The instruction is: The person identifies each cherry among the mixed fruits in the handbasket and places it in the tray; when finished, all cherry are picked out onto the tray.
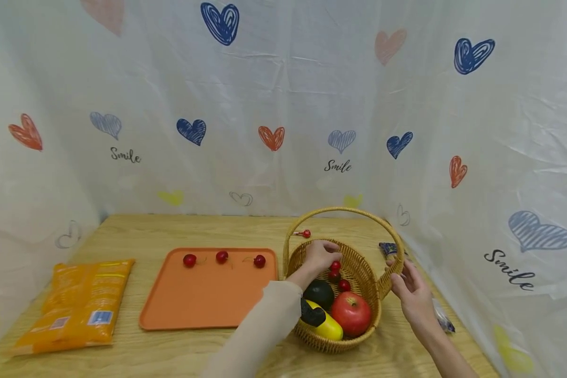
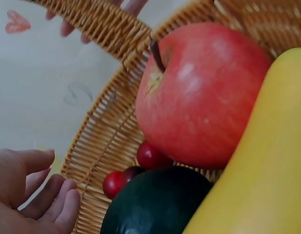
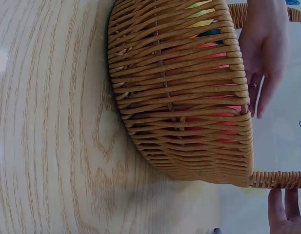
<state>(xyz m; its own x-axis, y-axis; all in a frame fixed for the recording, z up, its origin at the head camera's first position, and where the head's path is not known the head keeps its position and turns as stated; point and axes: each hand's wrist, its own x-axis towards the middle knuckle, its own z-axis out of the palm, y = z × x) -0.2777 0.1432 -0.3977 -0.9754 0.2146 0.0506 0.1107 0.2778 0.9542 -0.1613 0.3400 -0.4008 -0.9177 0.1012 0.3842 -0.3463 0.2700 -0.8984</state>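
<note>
A wicker basket point(image 1: 333, 344) with a tall arched handle stands on the table. My left hand point(image 1: 321, 256) reaches into its far side, fingers loosely bent with nothing between them in the left wrist view. Just below the fingers lie a red cherry point(image 2: 112, 184), a darker one point(image 2: 133, 173) and another red cherry point(image 2: 152, 156). Beside them are a red apple point(image 2: 204, 97), a dark green rounded fruit point(image 2: 150, 204) and a smooth yellow elongated fruit point(image 2: 262, 161). My right hand point(image 1: 413, 296) holds the base of the handle point(image 1: 391, 273) on the right, thumb in front and fingers behind.
Left of the basket lies an orange tray point(image 1: 203, 299) with three stemmed cherries point(image 1: 222, 256) along its far edge. An orange snack bag point(image 1: 82, 304) is at far left. A red lollipop point(image 1: 305, 233) lies behind the basket, and a dark blue packet point(image 1: 387, 249) sits to its right.
</note>
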